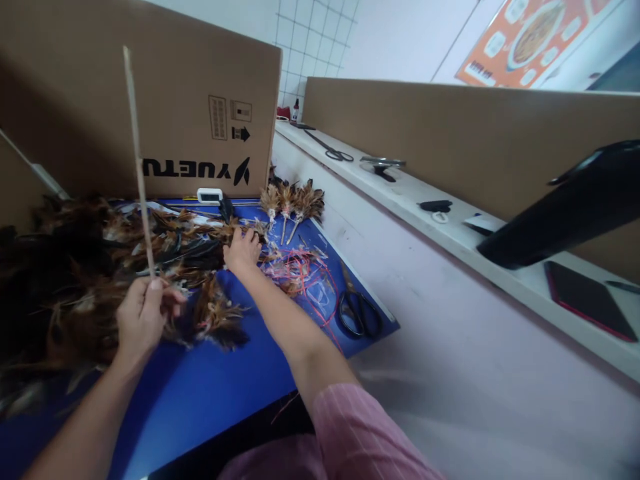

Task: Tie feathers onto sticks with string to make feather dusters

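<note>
My left hand (143,313) is closed around the lower end of a thin, pale wooden stick (136,133) that points upward. My right hand (243,251) reaches across the table onto a heap of brown and black feathers (175,250). Its fingers look bent and slightly apart, touching the feathers, with the fingertips partly hidden. Between my hands lies a loose tuft of brown feathers (217,313). Just beyond my right hand are several small feather bunches (293,203), some on short sticks. Tangled pink string (303,273) lies to its right.
Black-handled scissors (357,313) lie near the blue table's (260,360) right edge. A large cardboard box (200,87) stands behind the feathers, with a small white device (209,195) before it. On the right, a white ledge (425,227) bears a dark phone-like slab (590,300) and a tall black object (550,213).
</note>
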Demonstrator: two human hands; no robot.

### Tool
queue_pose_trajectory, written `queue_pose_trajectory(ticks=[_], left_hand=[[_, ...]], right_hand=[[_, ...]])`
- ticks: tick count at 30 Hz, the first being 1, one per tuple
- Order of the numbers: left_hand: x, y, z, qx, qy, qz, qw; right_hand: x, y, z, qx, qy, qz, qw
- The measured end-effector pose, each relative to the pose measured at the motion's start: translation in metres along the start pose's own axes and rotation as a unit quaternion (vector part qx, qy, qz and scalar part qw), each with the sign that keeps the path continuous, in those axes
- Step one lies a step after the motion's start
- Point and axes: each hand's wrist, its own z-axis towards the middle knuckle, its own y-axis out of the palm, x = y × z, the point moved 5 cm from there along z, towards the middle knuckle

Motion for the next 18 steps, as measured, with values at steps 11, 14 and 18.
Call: queue_pose_trajectory(ticks=[11,14,18], left_hand=[[-0.024,0.048,-0.025,-0.140,-0.213,-0.127,0.959],[-0.033,0.037,-0.015,-0.065,-0.194,-0.110,0.973],[-0.037,0.020,-0.004,0.013,-0.138,-0.036,0.990]], right_hand=[[0.000,-0.013,0.035,-0.203,-0.165,0.297,0.918],[0.034,-0.040,0.045,-0.188,-0.107,0.333,0.918],[0.072,-0.057,0.058,-0.134,-0.088,0.163,0.974]])
